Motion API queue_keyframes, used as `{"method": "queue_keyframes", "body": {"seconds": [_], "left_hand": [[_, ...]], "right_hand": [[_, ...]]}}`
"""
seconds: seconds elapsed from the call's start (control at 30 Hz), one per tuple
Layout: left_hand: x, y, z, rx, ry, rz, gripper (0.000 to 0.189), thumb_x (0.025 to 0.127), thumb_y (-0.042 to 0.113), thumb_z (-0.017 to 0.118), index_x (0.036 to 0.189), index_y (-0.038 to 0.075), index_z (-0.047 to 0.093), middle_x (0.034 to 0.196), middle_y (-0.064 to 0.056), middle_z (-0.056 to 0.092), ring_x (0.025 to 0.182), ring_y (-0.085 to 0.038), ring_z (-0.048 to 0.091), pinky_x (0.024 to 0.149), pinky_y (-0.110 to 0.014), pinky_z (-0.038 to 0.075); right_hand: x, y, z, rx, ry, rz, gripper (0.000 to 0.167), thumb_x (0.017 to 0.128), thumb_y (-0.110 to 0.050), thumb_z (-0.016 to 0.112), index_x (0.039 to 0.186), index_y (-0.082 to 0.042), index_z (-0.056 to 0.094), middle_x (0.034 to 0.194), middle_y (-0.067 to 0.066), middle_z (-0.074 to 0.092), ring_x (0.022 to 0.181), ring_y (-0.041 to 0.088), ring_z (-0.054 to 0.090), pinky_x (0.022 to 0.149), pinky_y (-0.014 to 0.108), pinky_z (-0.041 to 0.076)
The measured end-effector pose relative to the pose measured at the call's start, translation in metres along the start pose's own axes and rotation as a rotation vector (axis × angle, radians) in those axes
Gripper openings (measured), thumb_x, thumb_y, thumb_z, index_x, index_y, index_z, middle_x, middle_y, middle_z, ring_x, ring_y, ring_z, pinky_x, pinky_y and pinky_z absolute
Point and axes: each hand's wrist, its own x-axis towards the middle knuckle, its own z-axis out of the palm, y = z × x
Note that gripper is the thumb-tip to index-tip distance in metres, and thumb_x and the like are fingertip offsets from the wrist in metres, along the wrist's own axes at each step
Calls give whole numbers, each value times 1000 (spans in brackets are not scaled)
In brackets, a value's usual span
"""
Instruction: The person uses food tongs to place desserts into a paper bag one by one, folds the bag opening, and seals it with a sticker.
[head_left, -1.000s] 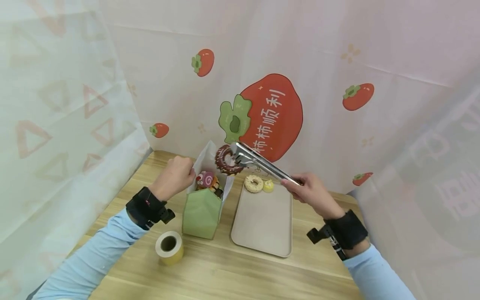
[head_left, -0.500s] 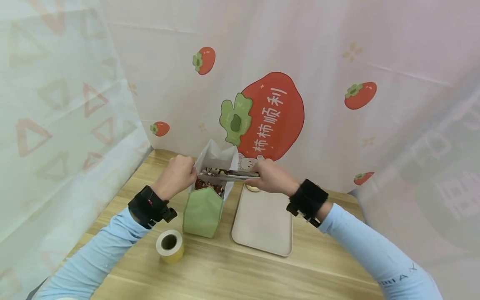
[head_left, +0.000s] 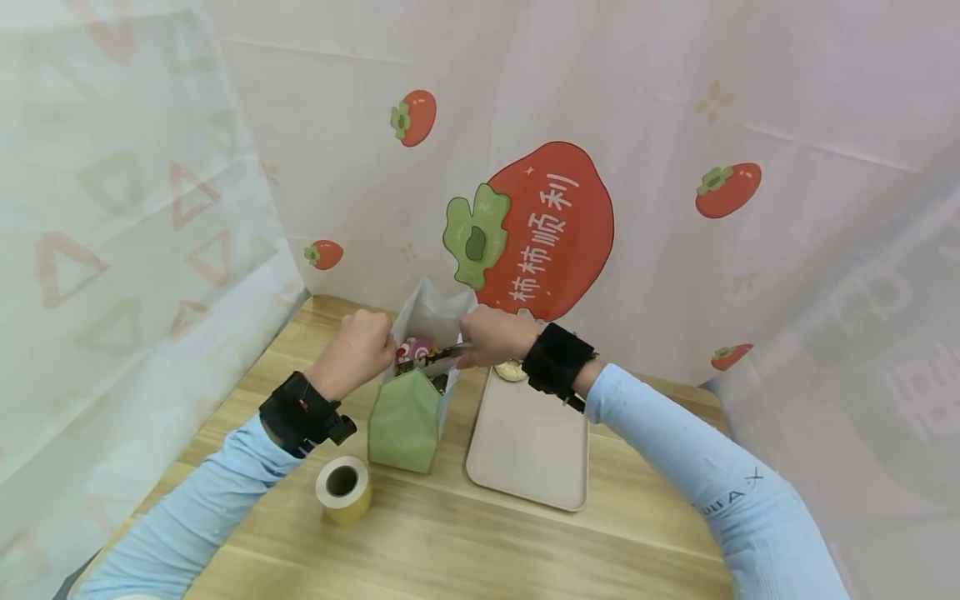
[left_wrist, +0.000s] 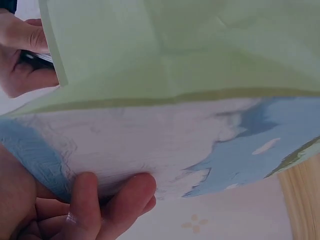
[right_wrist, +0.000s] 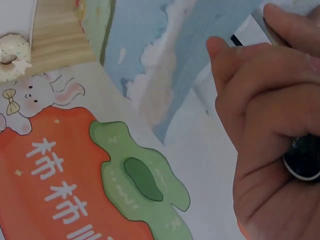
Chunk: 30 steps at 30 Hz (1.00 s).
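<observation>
A green paper bag [head_left: 405,427] stands upright with its mouth open. My left hand [head_left: 356,353] grips its left rim; in the left wrist view, curled fingertips [left_wrist: 132,197] press the bag's blue-and-white side. My right hand [head_left: 497,335], at the bag's right rim, holds metal tongs [head_left: 453,351], which reach left into the mouth. A pink-and-purple swirl-topped toy cake [head_left: 417,345] shows inside, beside dark brown, speckled parts. The chocolate doughnut is mostly hidden by the tongs and the bag's front. The right wrist view shows the right hand [right_wrist: 280,105] with fingers curled round the tongs' handle end.
Right of the bag lies a beige tray [head_left: 528,450]; a cream doughnut [head_left: 512,372] sits at its far end, partly behind the right wrist. A yellow tape roll [head_left: 343,490] stands in front of the bag. A printed cloth [head_left: 645,317] hangs behind the wooden table [head_left: 420,550].
My right hand has moved left from over the tray to the bag, bringing the tongs and the chocolate doughnut down into its mouth. The left hand keeps its grip on the rim.
</observation>
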Motion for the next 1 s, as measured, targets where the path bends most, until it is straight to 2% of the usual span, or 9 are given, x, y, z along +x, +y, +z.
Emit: {"method": "queue_keyframes", "body": {"seconds": [0.2,0.27,0.4,0.53,0.6,0.7,0.8,0.87,1.0], "left_hand": [[-1,0,-1,22,15,7,36,82,-6,53,53,11,40,55,4,29,52,-12,34,49,-29,31],[-1,-1,-2,24,15,6,36,82,-6,54,52,11,41,55,4,30,51,-12,34,50,-30,32],[-1,-1,-2,25,6,1,36,82,-6,54,52,11,41,55,4,30,52,-13,33,50,-30,32],[0,-2,-2,20,-7,-16,39,83,-6,54,53,13,37,56,5,28,53,-13,32,51,-30,30],[1,-3,-2,18,-13,-21,41,83,-6,54,53,14,34,56,5,25,53,-13,31,52,-30,29],[1,-3,-2,14,-22,-25,43,84,-6,53,53,15,30,57,5,21,53,-13,27,52,-29,27],[1,-4,-3,9,-25,-33,42,84,-6,53,53,14,34,55,5,24,51,-13,30,51,-29,29],[1,-4,-3,7,-24,-39,39,84,-5,54,53,12,38,54,4,28,50,-13,34,50,-29,30],[1,-3,-4,3,-26,-39,38,84,-5,55,52,11,41,54,4,29,51,-14,36,50,-29,31]], "right_hand": [[-4,8,-7,62,-60,21,32,90,-31,72,72,-13,51,62,-6,29,56,10,29,54,25,25],[-9,12,-8,113,-41,18,20,90,-29,72,84,-13,61,65,-7,41,59,9,38,56,24,31],[-21,19,-12,168,4,14,22,89,-28,73,100,-10,69,71,-6,52,61,8,43,60,23,35],[-40,24,-19,203,47,40,22,89,-29,73,89,-7,70,61,-5,41,54,10,35,56,25,30],[-52,27,-21,234,97,32,21,89,-27,73,89,-6,70,62,-4,44,53,10,38,56,25,33],[-73,35,-19,297,199,-2,24,89,-22,74,106,-5,71,79,1,63,64,12,52,66,28,45],[-93,43,-13,378,270,-4,34,90,-19,72,121,-6,66,100,3,68,82,15,59,78,34,49],[-107,50,-8,437,285,26,30,92,-21,70,119,-8,67,96,2,67,82,15,57,77,32,49],[-136,63,7,577,304,134,20,96,-29,65,103,-10,68,68,0,49,58,12,44,56,27,38]]}}
